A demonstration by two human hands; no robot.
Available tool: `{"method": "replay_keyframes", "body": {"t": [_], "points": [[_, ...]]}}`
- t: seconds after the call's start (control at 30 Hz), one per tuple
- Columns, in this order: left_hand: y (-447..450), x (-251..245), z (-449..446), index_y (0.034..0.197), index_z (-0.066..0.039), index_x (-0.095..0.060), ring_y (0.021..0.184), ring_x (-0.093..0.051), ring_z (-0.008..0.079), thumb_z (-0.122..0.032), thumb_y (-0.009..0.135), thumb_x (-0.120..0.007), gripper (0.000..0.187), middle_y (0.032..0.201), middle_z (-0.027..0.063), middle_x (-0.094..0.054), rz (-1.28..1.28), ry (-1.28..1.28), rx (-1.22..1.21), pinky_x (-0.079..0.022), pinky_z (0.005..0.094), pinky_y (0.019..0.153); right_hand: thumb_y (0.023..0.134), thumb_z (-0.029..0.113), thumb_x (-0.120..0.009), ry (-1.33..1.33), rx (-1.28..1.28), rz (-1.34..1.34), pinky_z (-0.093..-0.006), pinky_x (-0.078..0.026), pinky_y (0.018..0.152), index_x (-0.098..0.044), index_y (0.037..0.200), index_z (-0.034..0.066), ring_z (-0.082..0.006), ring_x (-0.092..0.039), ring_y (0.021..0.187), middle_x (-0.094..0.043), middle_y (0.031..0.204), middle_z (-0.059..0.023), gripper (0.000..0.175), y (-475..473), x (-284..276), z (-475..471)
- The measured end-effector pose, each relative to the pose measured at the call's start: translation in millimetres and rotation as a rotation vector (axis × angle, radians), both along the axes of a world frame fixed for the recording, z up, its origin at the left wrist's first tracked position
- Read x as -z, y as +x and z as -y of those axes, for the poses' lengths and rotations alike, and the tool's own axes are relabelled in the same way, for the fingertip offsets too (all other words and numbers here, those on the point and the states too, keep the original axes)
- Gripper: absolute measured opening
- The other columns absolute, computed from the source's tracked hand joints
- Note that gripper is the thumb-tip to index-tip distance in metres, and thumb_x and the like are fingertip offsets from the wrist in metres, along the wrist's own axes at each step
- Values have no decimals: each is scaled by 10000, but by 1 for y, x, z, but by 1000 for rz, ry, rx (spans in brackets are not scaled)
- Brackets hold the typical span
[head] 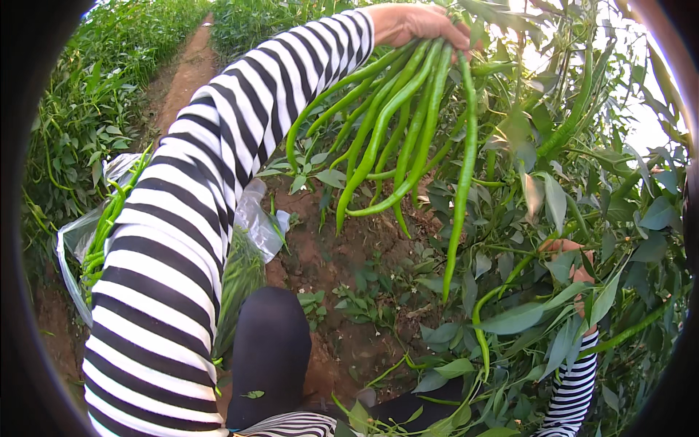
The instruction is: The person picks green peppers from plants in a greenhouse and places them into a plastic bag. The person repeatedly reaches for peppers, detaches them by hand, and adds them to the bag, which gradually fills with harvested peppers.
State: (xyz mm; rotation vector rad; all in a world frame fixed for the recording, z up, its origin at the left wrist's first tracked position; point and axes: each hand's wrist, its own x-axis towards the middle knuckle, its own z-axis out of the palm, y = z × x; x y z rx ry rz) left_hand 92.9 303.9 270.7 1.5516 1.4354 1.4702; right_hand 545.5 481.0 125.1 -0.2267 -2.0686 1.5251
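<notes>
My left hand (428, 26) is stretched out at the top of the view, closed around the stem ends of a bunch of long green chili peppers (382, 125). The peppers hang down in a fan, and one long pepper (464, 175) dangles apart on the right. Its fingertips are partly covered by leaves. Low on the right, my right hand (573, 262) is in among the foliage of a pepper plant (546, 311), largely covered by leaves. A curved green pepper (483, 328) hangs just left of it. What the right fingers hold is hidden.
On the left, behind my sleeve, a clear plastic bag (68, 273) holds many picked peppers (106, 229). My bent knee (270, 338) is in front, over brown soil (306, 240) with small weeds. A dirt path (188, 71) runs between plant rows. More peppers (573, 114) hang at upper right.
</notes>
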Motion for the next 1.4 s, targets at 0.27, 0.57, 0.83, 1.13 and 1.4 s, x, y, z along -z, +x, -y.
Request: {"method": "replay_keyframes", "body": {"t": [0.27, 0.57, 0.83, 1.13, 1.4], "points": [[-6, 49, -11, 1083, 24, -638, 629, -642, 103, -53, 871, -624, 226, 846, 93, -707, 120, -64, -28, -562, 232, 591, 1015, 365, -341, 218, -104, 97, -358, -437, 979, -463, 1330, 27, -244, -532, 1119, -540, 1263, -140, 478, -2, -13, 23], [21, 72, -99, 937, 11, -703, 501, -568, 144, -114, 805, -757, 189, 694, 91, -658, 236, -53, -231, -451, 287, 417, 947, 174, -498, 244, 146, 226, -271, -475, 618, -548, 1156, 15, -126, -581, 722, -641, 981, -87, 268, -11, -21, 59], [35, 43, -115, 953, -76, -748, 799, -603, 124, -246, 810, -766, 223, 778, 29, -672, 217, 48, 59, -459, 320, 793, 855, 25, -513, 393, 342, 241, -213, -307, 433, -712, 1006, 42, -54, -463, 481, -571, 599, 13, 250, -22, -26, 87], [24, 2, -63, 817, -25, -681, 610, -559, 147, -87, 804, -709, 70, 693, 63, -620, -195, 91, -744, -476, 292, 622, 860, 24, -525, 326, 283, 122, -216, -291, 444, -697, 949, 22, -56, -432, 482, -513, 591, 27, 193, -22, -22, 76], [-5, -34, 76, 860, -17, -688, 520, -585, 147, -141, 818, -729, 137, 682, 63, -643, 89, 344, -464, -533, 290, 521, 885, 203, -617, 276, 296, -26, -246, -432, 582, -648, 1013, 0, -101, -543, 652, -601, 744, -11, 242, -44, -4, 35]]}}
